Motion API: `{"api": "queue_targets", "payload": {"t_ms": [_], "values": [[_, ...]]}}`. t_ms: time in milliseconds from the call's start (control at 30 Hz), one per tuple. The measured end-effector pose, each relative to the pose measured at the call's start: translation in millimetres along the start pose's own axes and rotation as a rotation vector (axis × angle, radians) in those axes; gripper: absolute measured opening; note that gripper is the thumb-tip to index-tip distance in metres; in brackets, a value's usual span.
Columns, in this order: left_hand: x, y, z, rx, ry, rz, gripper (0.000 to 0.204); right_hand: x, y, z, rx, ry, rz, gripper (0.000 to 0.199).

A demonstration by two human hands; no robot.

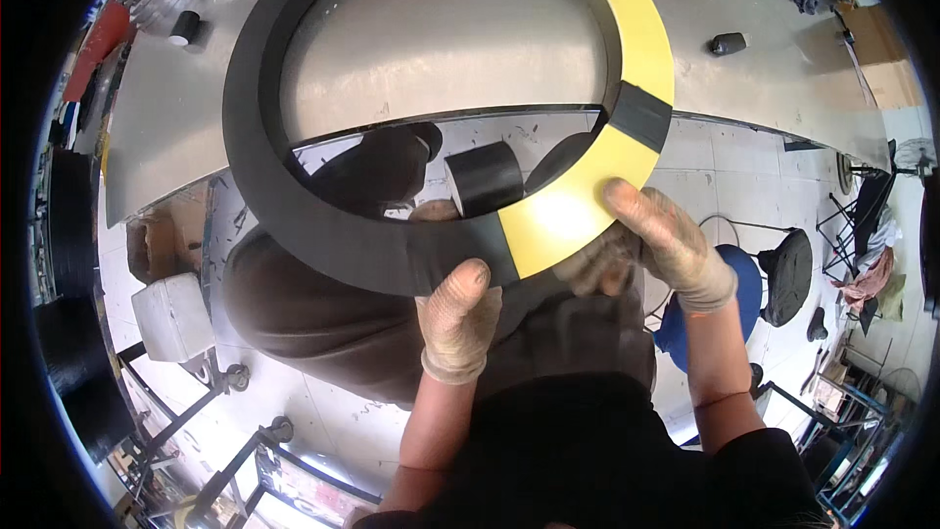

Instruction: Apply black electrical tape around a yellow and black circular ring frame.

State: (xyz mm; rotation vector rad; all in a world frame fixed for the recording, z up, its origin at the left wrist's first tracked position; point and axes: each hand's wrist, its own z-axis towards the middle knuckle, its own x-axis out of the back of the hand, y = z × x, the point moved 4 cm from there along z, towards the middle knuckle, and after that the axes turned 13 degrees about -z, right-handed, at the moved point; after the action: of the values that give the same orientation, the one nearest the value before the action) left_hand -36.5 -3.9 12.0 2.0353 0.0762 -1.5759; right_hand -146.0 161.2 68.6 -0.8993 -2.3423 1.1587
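The left hand (458, 321), in a worn glove, has its fingers clenched on the near rim of a big ring (257, 152), thumb pressing on top where black tape meets bare yellow. The right hand (658, 245) grips the same rim just to the right. The ring is held up near the body, above the table (774, 69) edge. A black tape roll (486, 177) shows through the hole. It seems wrapping is partly done; the next turn needs the tape tight and overlapping.

Wide open passage through the large black-and-yellow ring (294, 206) — blocked low down only by the black tape roll (487, 176). Beyond, bare grey metal tabletop (764, 69) — 1 small dark cylinder (728, 43) at right.
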Motion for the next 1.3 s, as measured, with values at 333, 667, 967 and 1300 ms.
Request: {"api": "queue_targets", "payload": {"t_ms": [333, 667, 967, 1300], "values": [[1, 1, 7, 0.071, -0.047, -0.051, 0.070, -41, -64, 29, -0.055, -0.393, 0.430, 0.048], [4, -2, 21, -0.102, -0.159, 0.025, 0.072, -63, -4, -40, -0.227, -0.246, -0.043, 0.040], [9, 12, 14, -0.020, -0.062, 0.137, 0.073, -7, 80, 110, 0.702, 0.063, -0.174, 0.044], [2, -7, 8, -0.033, -0.048, -0.181, 0.063, 26, 18, 9, 0.600, -0.229, 0.127, 0.048]]}}
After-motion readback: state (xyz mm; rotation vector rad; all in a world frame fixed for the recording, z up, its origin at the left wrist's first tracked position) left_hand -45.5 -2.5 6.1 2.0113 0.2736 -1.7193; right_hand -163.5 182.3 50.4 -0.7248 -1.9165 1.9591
